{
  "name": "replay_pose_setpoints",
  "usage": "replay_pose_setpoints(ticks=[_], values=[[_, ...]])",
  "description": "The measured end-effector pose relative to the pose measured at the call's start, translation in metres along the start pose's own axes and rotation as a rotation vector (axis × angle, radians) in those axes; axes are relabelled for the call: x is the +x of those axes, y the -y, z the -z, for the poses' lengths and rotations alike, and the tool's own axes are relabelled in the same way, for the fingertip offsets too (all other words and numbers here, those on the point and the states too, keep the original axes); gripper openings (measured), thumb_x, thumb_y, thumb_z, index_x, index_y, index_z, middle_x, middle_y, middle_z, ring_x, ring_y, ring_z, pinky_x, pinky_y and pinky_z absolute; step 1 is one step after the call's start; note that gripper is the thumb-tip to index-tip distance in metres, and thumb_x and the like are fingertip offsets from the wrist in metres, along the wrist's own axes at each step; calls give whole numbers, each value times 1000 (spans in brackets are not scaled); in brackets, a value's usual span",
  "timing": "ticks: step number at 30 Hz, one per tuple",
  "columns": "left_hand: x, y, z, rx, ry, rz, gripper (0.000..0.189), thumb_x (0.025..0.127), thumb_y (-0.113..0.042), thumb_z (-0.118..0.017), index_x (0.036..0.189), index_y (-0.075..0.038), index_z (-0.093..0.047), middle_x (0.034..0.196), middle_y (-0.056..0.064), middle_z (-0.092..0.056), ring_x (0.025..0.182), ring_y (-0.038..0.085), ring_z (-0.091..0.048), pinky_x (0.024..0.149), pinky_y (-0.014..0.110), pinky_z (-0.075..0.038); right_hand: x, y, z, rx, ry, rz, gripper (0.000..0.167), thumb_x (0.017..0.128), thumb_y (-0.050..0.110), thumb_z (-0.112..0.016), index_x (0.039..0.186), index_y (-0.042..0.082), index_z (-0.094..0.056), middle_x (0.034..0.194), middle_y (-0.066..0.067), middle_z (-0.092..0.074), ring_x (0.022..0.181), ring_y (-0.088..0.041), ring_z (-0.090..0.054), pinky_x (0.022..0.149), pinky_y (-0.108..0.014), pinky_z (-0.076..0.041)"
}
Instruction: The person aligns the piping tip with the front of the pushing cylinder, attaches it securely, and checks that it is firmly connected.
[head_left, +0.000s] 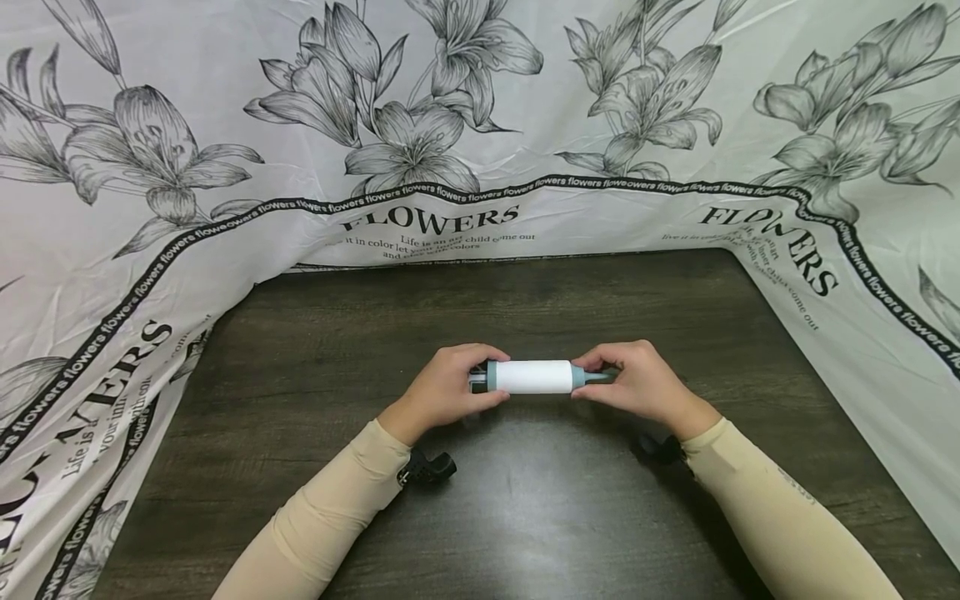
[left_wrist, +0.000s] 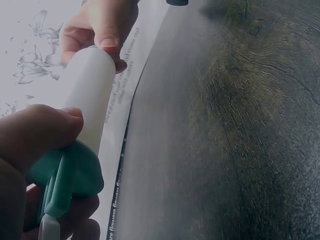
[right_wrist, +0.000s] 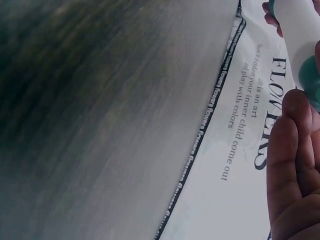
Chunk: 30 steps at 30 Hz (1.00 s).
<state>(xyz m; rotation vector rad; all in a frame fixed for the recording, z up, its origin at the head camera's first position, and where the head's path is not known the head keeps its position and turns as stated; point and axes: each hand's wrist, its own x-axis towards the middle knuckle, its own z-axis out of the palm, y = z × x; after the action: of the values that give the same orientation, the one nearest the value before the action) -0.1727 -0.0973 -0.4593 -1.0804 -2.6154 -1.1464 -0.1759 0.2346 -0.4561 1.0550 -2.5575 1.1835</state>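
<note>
A white cylinder point(head_left: 534, 377) with teal ends is held level above the table between both hands; its exact kind is unclear. My left hand point(head_left: 448, 385) grips its left end, with the thumb on the white body beside the teal cap point(left_wrist: 85, 175) in the left wrist view. A narrow teal bar with a pale tip point(left_wrist: 50, 227) sticks out from that cap. At the other end, my right hand point(head_left: 647, 385) pinches the tapered teal end point(head_left: 577, 377), from which a thin stem point(head_left: 600, 377) runs back between thumb and fingers. The right wrist view crops this grip.
Under the hands spreads a dark wood-grain table point(head_left: 420, 308). White cloth with grey lilies and lettering point(head_left: 637, 100) hangs behind it and along both sides. Each wrist carries a black camera mount, such as the left one point(head_left: 429, 468).
</note>
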Motion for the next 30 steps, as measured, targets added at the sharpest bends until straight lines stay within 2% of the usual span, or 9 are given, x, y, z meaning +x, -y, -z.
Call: replay_pose_setpoints(ticks=[4,11,16,22,26,30], values=[[0,1,0,10,0,-3,44,86,-20,-93,125,-11,-74,119,3,-75,100,16,-70,85,35,-59,1,1,0,47,14,-54,35,73,9,-100,102,17,-82,92,10,-77,77,-12,-70,63,-27,-58],[0,1,0,22,-14,-44,45,85,-20,-94,125,-11,-77,120,4,-77,105,18,-72,87,37,-59,2,1,0,114,50,-162,25,78,15,-99,91,18,-78,102,3,-80,83,-13,-75,63,-28,-59],[-1,1,0,21,-5,-46,45,86,-21,-93,127,-12,-77,120,4,-77,105,18,-73,85,36,-60,3,1,0,130,82,-236,27,79,19,-99,99,15,-81,93,5,-78,73,-14,-71,64,-29,-58],[-1,2,0,24,-2,-61,45,85,-19,-93,127,-11,-78,121,4,-77,106,17,-73,86,33,-60,6,3,-1,132,121,-333,29,78,23,-99,100,17,-82,90,7,-78,74,-16,-72,66,-29,-57],[-3,2,0,22,12,-68,47,85,-20,-94,129,-10,-78,121,4,-77,107,17,-73,84,31,-59,5,4,-1,141,142,-364,30,77,25,-100,99,17,-82,90,6,-78,75,-17,-72,67,-30,-57],[-4,2,0,22,19,-70,48,86,-20,-93,130,-9,-78,122,4,-77,107,17,-74,82,30,-59,4,5,-1,157,144,-358,30,77,25,-100,98,15,-82,90,6,-78,76,-17,-72,69,-30,-58]])
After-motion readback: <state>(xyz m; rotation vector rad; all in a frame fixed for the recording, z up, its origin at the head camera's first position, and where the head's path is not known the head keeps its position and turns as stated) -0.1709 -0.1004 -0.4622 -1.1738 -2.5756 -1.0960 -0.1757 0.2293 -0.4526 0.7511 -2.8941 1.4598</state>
